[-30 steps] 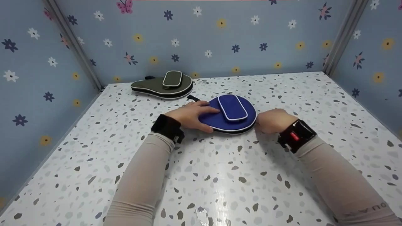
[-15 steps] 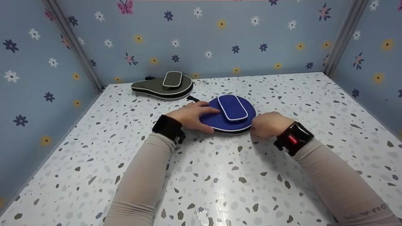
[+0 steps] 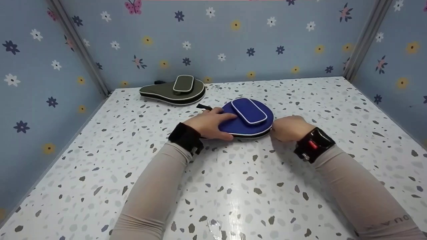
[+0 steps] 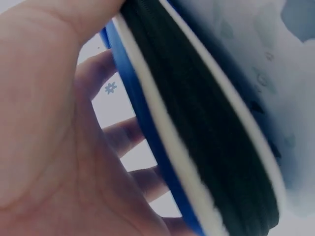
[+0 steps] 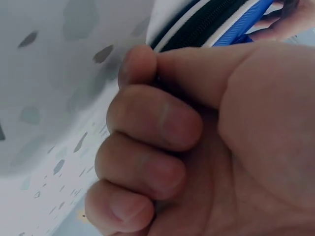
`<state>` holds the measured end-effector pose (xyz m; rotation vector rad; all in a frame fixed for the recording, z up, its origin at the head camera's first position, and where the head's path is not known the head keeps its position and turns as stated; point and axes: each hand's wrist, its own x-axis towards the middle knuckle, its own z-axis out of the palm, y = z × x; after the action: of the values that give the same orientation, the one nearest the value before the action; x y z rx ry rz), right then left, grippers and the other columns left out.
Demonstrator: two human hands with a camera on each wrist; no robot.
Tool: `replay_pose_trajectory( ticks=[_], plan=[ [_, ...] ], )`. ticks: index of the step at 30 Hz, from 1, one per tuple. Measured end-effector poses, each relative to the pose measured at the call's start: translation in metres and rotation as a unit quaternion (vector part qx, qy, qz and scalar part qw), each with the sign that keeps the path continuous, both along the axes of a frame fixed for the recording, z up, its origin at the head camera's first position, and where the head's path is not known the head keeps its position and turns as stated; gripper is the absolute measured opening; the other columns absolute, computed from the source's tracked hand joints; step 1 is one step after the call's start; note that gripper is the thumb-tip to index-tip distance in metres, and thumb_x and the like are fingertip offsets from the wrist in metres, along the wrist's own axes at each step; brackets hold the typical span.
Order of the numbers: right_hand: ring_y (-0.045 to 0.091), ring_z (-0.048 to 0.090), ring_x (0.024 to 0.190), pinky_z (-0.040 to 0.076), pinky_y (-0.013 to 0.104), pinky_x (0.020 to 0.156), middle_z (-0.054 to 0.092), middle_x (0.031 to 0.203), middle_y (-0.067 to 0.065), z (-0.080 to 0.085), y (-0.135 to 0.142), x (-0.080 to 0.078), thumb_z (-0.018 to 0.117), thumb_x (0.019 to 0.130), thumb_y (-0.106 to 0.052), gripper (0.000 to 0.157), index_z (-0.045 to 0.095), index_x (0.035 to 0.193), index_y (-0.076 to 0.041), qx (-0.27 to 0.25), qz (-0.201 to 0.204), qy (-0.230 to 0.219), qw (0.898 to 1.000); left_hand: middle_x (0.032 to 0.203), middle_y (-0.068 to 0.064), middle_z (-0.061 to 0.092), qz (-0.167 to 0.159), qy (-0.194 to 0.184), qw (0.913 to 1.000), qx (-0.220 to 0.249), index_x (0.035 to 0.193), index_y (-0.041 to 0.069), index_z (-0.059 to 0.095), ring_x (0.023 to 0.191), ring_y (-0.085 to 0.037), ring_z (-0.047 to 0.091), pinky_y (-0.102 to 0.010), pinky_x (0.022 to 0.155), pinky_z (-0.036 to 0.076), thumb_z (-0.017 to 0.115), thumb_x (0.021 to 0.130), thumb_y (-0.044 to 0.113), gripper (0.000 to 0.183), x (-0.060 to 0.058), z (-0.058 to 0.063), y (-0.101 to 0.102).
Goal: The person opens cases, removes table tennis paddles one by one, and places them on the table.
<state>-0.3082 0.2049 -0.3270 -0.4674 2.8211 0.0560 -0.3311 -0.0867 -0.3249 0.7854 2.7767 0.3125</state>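
Observation:
A blue table tennis bat case [image 3: 230,126] with white piping and a raised pouch lies on the speckled table, its round end to the right. My left hand [image 3: 210,125] grips its narrow end, fingers over the blue top and thumb along the side. In the left wrist view the black zipped side [image 4: 197,113] runs past the palm. At the round end, my right hand [image 3: 288,128] is curled, thumb and forefinger pinching at the case's zipper [image 5: 211,19]; the pull itself is hidden by the fingers.
An olive-green bat case [image 3: 160,91] of the same shape lies at the back left, near the flowered back wall [image 3: 233,40]. Side walls with metal corner posts [image 3: 80,46] bound the table [image 3: 233,186] left and right.
My right hand shifted a little left and nearer along the case's edge, then back right. My left hand has moved slightly right, and the blue case has turned and tilted a little.

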Motion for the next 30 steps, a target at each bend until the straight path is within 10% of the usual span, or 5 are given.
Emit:
replay_pose_trajectory(
  ticks=[11,30],
  plan=[
    [0.045,0.071,0.107,0.056,0.063,0.097,0.075,0.119,0.028,0.0,0.026,-0.01,0.05,0.107,-0.02,0.033,0.075,0.099,0.0,0.0,-0.058,0.028,0.998,0.178,-0.008,0.034,-0.089,-0.028,0.9956,-0.009,0.168,0.034,0.048,0.165,-0.033,0.028,-0.053,0.131,0.025,0.072,0.103,0.049,0.07,0.0,0.014,0.007],
    [0.048,0.072,0.11,0.057,0.062,0.096,0.074,0.119,0.03,0.001,0.025,-0.014,0.045,0.107,-0.022,0.04,0.075,0.102,0.004,0.011,-0.055,0.042,0.998,0.178,-0.011,0.033,-0.064,-0.009,0.9979,-0.009,0.166,0.035,0.051,0.164,-0.037,0.029,-0.055,0.13,0.027,0.072,0.103,0.048,0.068,0.006,0.013,0.008]
  ],
)
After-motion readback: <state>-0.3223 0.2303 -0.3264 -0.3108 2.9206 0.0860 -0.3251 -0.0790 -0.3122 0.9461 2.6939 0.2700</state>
